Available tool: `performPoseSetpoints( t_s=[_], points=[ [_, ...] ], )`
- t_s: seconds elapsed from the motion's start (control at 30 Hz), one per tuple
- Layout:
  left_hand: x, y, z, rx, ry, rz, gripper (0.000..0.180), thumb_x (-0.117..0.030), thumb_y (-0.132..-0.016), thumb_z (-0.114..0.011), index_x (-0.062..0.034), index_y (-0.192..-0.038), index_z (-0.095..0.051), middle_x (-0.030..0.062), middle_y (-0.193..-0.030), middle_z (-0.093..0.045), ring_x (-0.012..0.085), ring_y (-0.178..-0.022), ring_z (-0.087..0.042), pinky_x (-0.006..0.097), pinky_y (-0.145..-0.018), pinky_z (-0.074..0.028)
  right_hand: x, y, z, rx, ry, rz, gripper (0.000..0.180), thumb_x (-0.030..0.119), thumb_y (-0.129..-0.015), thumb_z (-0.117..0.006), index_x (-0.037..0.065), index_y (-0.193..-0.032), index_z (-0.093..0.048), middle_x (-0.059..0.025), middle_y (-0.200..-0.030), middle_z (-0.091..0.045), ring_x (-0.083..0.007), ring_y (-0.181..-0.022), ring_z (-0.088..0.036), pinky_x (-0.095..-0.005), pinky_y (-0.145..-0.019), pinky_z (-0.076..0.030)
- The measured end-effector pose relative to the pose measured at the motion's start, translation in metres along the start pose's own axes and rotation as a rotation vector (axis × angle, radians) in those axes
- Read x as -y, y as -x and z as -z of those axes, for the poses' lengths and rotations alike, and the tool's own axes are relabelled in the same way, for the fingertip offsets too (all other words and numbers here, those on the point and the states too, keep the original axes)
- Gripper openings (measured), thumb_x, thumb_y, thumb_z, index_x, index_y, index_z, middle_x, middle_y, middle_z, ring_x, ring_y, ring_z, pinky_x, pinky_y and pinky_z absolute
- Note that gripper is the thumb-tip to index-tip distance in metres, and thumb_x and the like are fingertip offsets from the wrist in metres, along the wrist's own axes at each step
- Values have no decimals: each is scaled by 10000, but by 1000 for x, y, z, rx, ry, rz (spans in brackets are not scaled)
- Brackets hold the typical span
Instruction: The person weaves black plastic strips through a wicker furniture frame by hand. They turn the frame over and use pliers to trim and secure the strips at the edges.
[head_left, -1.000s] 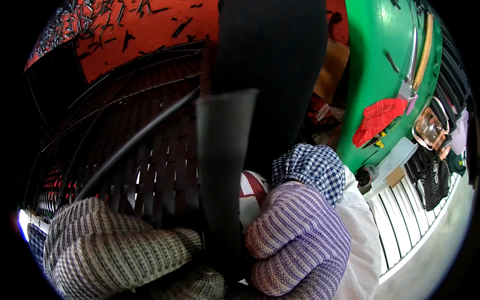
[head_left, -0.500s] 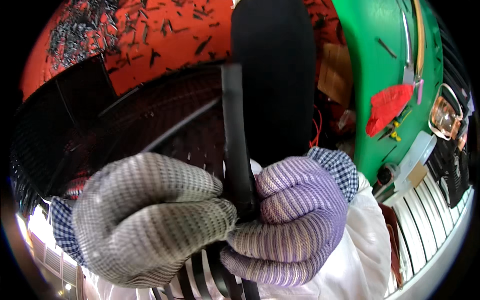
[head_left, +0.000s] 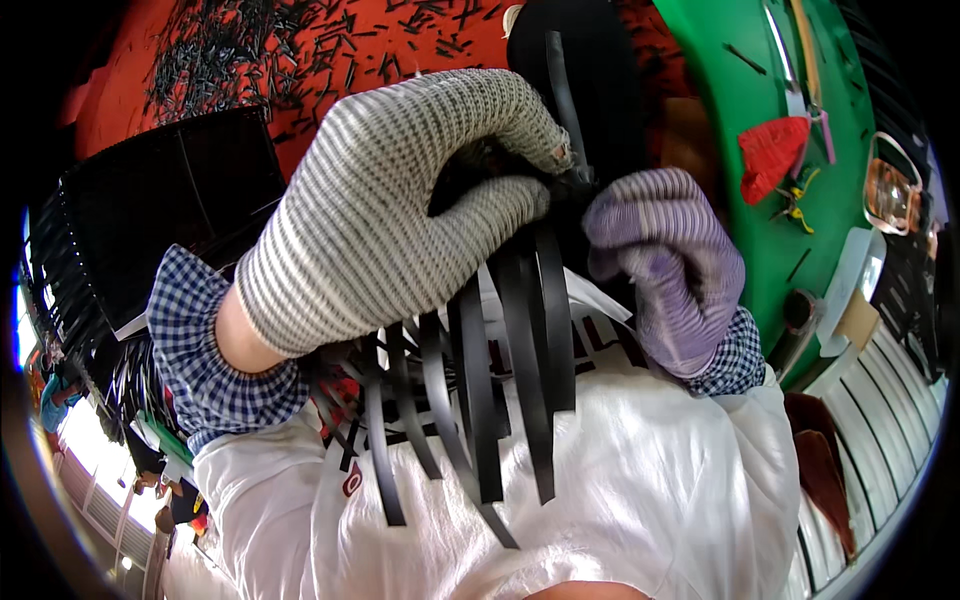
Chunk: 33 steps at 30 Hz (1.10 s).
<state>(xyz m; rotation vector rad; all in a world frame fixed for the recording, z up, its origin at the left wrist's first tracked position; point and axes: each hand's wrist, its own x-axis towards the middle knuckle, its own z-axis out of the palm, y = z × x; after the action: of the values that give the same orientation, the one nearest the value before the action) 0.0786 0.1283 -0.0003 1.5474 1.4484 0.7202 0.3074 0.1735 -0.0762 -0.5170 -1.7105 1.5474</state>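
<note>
Pinched black strip (head_left: 563,95) low with left hand (head_left: 370,200), shifted farther forward, apparently moving work there; curled right hand (head_left: 680,255) alongside, hold unclear.

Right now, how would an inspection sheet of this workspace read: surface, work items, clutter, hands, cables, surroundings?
Surface: green tabletop at right.
Work items: black flat strips hanging below the left hand, over the white shirt.
Clutter: black offcuts strewn on red ground; red cloth and yellow-handled pliers on the tabletop.
Hands: left, striped gray-and-white glove, fingertips at the strips' upper part; right hand, purple striped glove, fingers curled, grip unclear.
Cables: nothing seen.
Surroundings: black panel at left.
</note>
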Motion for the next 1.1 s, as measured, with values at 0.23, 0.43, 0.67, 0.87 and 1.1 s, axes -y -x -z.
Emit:
performPoseSetpoints(
  t_s=[0.23,0.43,0.67,0.87,1.1],
  points=[
    [4,9,-5,-45,-57,-45,195,3,-909,-722,-9,-1102,-694,50,-982,-732,94,-907,-690,246,-843,-567,12,10,-11,-127,-477,-307,102,56,-1019,-626,-21,-1062,-678,-95,-1040,-716,-66,-766,-600,-222,-700,-515],
    [4,12,-8,-102,-341,-163,229,-104,-855,-818,-61,-1060,-726,2,-886,-718,58,-804,-666,233,-752,-562,20,6,-5,-122,-315,-269,122,57,-977,-701,-7,-1079,-683,-83,-1009,-742,-54,-798,-641,-218,-696,-539],
    [4,11,-6,-109,-351,-167,214,-145,-860,-818,-60,-1038,-735,37,-941,-752,124,-870,-720,283,-836,-591,16,-46,12,71,166,-8,154,-9,-929,-695,-10,-1083,-685,-82,-972,-704,-137,-809,-661,-263,-756,-549],
    [3,11,-6,-127,-297,-85,208,-153,-853,-827,-62,-1020,-742,47,-953,-755,144,-887,-731,291,-851,-596,25,-79,4,200,155,-252,115,63,-940,-721,-32,-996,-688,-41,-823,-667,-106,-767,-601,-283,-734,-506],
    [8,7,-4,-138,-338,-147,200,-150,-856,-830,-64,-1013,-743,37,-951,-755,132,-881,-727,287,-845,-596,5,-89,8,308,187,-402,173,140,-967,-675,-32,-946,-677,-40,-762,-635,-108,-715,-558,-296,-689,-478]
  ],
)
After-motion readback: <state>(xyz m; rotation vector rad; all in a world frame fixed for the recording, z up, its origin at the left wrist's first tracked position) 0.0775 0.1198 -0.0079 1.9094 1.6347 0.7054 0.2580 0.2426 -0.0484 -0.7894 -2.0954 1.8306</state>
